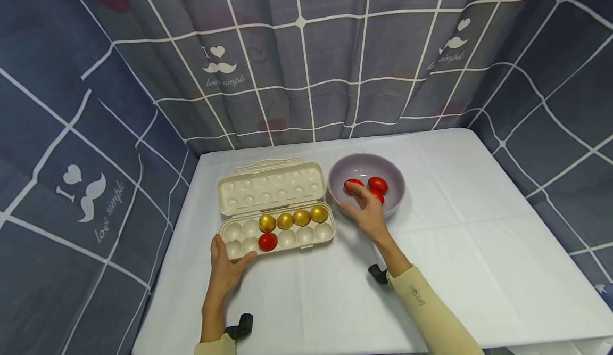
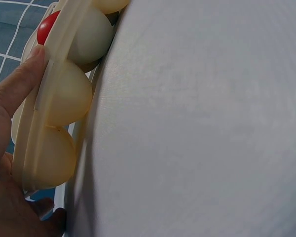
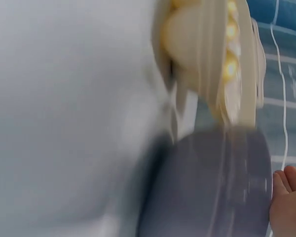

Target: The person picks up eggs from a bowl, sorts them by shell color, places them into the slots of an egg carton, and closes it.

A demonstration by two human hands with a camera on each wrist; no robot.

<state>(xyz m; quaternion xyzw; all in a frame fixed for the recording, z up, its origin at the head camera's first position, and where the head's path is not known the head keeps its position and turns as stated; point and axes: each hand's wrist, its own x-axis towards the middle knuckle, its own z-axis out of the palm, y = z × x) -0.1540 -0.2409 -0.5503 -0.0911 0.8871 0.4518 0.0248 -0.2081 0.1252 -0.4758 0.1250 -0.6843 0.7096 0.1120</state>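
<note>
An egg carton [image 1: 287, 237] lies with its lid [image 1: 270, 187] folded back. Several gold eggs [image 1: 301, 217] fill part of its back row, and one red egg [image 1: 267, 241] sits in the front row. My left hand [image 1: 225, 270] grips the carton's left end, thumb [image 2: 24, 79] on the front rim. Over the left side of a purple bowl [image 1: 397, 198], my right hand [image 1: 369, 216] reaches down with thumb and fingers spread. Its fingertips overlap one of three red eggs [image 1: 378, 184] in the bowl. In the right wrist view that hand [image 3: 288, 202] is partly cut off beside the bowl.
A white cloth covers the table [image 1: 455, 238]. Dark grid-patterned curtains [image 1: 268, 51] hang behind it and on both sides. The bowl stands close to the carton's right end. A black wrist camera mount [image 1: 378, 274] sits on each wrist.
</note>
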